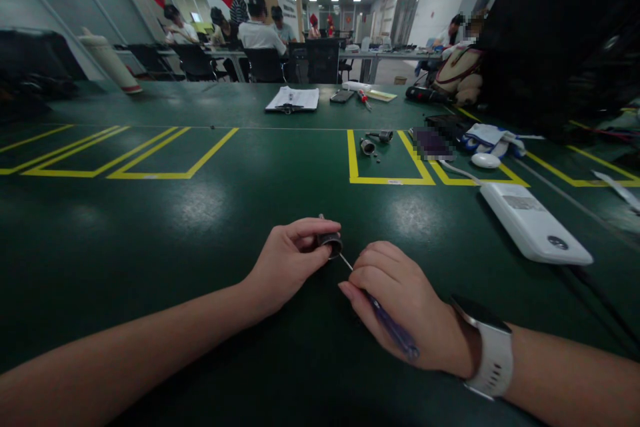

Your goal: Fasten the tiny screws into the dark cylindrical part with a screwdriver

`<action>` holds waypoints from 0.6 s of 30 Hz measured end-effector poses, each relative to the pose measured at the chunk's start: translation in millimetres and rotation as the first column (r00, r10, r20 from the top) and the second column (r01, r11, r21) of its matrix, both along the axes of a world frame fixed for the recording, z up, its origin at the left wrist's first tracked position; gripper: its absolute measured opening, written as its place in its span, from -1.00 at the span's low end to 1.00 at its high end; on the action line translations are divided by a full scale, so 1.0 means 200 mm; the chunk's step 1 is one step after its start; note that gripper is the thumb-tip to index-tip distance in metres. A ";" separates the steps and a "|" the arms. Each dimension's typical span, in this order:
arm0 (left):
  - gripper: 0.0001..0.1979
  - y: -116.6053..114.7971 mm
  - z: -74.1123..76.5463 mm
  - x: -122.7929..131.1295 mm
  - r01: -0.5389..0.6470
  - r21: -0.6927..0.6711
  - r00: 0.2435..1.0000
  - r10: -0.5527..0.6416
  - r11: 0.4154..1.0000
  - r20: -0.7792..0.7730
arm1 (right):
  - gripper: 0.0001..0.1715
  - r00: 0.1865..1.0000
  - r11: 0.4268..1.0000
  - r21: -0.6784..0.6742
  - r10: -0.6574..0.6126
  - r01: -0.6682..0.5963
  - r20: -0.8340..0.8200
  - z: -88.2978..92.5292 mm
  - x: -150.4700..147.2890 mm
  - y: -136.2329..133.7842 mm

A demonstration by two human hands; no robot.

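Observation:
My left hand (287, 260) pinches a small dark metal cylinder part (330, 241) against the green table (200, 227). My right hand (405, 307), with a white watch on the wrist, is closed around a thin screwdriver with a blue handle (393, 330). The screwdriver's slim shaft points up-left, and its tip meets the open end of the cylinder part. Both hands rest low on the table near its front.
Further back, a yellow-taped box holds two similar metal parts (375, 140) and small screws. A white power bank (535, 223), white earbud case (486, 160) and gloves (493, 137) lie right. A clipboard (293, 99) and phone (342, 96) lie far back. People sit at distant desks.

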State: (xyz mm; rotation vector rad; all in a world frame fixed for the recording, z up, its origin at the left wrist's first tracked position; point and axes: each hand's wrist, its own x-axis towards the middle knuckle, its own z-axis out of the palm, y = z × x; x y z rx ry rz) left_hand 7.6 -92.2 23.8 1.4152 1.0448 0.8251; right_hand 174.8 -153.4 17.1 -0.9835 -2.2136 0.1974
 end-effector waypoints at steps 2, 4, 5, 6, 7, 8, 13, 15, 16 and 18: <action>-0.70 0.00 0.00 0.00 0.004 0.008 1.000 -0.004 1.000 0.006 | -0.83 1.000 1.000 -0.024 -0.002 0.002 0.008 0.00 0.00 0.00; -0.71 -0.01 0.00 0.00 0.005 0.016 1.000 -0.005 1.000 0.010 | -0.82 1.000 0.999 -0.043 0.001 -0.002 -0.011 0.01 0.00 0.00; -0.71 -0.01 0.00 0.00 0.009 0.016 1.000 -0.009 1.000 0.010 | -0.82 1.000 0.999 -0.048 0.005 -0.006 -0.026 0.01 0.00 0.00; -0.71 -0.01 0.00 0.00 0.011 0.016 1.000 -0.012 1.000 0.009 | -0.82 0.999 0.999 -0.050 0.009 -0.011 -0.040 0.01 0.00 0.00; -0.71 -0.01 0.00 0.00 0.014 0.017 1.000 -0.014 1.000 0.006 | -0.82 0.998 0.999 -0.047 0.011 -0.014 -0.055 0.01 0.01 0.00; -0.71 0.00 0.00 0.00 0.013 0.020 1.000 -0.013 1.000 0.003 | -0.83 0.998 0.999 -0.043 0.014 -0.017 -0.067 0.01 0.01 0.00; -0.71 0.00 -0.01 -0.01 0.007 0.024 1.000 -0.007 1.000 0.008 | -0.83 0.996 0.999 -0.035 0.021 -0.024 -0.083 0.00 0.01 0.00; -0.71 0.01 -0.02 0.00 0.007 0.027 1.000 -0.007 1.000 0.012 | -0.83 0.996 0.999 -0.036 0.017 -0.020 -0.082 0.01 0.00 0.00; -0.71 0.01 -0.02 0.00 0.003 0.030 1.000 -0.004 1.000 0.010 | -0.82 0.997 0.999 -0.038 0.016 -0.019 -0.082 0.01 0.00 -0.01; -0.71 0.01 -0.01 0.00 -0.004 0.029 1.000 0.004 1.000 0.004 | -0.83 0.996 0.999 -0.047 0.019 -0.023 -0.082 0.01 0.00 -0.01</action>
